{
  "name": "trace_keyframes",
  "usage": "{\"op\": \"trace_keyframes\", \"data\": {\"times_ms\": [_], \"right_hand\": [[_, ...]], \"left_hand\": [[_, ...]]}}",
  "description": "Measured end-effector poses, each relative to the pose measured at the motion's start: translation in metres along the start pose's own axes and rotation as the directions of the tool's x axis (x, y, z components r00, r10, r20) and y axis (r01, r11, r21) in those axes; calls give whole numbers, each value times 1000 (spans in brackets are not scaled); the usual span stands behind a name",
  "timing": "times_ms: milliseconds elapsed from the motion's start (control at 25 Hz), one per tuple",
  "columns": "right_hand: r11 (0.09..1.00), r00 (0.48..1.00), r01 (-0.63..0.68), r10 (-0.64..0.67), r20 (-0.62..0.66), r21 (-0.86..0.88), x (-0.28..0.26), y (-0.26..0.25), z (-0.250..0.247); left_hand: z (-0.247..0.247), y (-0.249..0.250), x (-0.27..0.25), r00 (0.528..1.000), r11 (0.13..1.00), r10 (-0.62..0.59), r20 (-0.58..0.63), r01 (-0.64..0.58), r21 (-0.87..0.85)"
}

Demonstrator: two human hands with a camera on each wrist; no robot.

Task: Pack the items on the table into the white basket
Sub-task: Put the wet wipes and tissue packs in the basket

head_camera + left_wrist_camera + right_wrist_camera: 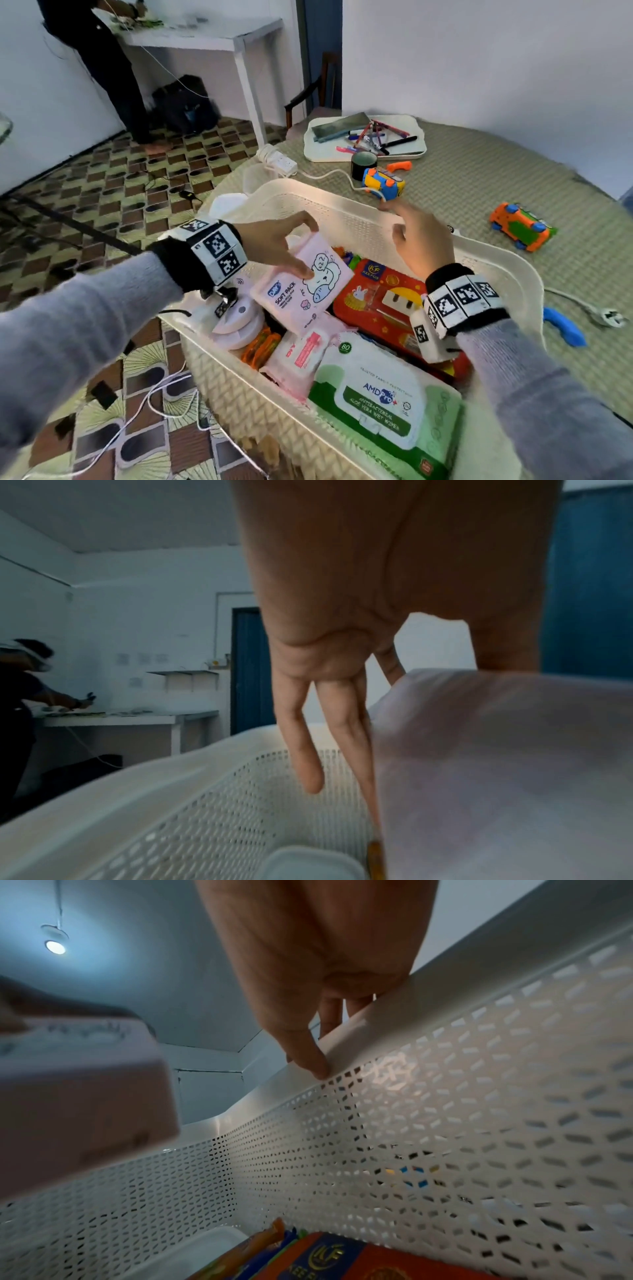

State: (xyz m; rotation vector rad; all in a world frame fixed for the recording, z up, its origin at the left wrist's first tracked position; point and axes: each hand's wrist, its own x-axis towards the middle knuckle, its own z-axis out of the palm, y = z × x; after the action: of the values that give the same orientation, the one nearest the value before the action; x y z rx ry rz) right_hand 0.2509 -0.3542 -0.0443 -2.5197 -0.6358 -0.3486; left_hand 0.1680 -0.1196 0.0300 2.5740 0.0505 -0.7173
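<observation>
Bedspread (479, 192): toy cars beyond right fingers | basket (513, 274) crowded beneath | left hand (270, 246) pinches pink pack (301, 284) | right hand (421, 236) fingers extended, gripping rim

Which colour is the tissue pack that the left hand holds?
Pale pink, with a white cartoon animal; the tissue pack shows best in the head view.
</observation>
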Motion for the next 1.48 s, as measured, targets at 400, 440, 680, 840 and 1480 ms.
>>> {"op": "trace_keyframes", "data": {"times_ms": [400, 440, 680, 840, 1480], "right_hand": [[997, 998, -59, 60, 15, -40, 3, 1, -1], [997, 998, -65, 65, 17, -42, 3, 1, -1], [993, 996, -78, 81, 29, -84, 3, -2, -3], [991, 996, -77, 81, 32, -105, 2, -4, -4], [993, 998, -5, 12, 55, -115, -8, -7, -9]], "left_hand": [[42, -34, 36, 954, 979, 84, 288, -133, 156], [45, -33, 36, 945, 969, 102, 311, -165, 183], [57, -20, 40, 895, 916, 209, 393, -320, 242], [69, -18, 43, 894, 896, 216, 393, -341, 283], [59, -8, 45, 913, 960, 174, 370, -240, 141]]}}
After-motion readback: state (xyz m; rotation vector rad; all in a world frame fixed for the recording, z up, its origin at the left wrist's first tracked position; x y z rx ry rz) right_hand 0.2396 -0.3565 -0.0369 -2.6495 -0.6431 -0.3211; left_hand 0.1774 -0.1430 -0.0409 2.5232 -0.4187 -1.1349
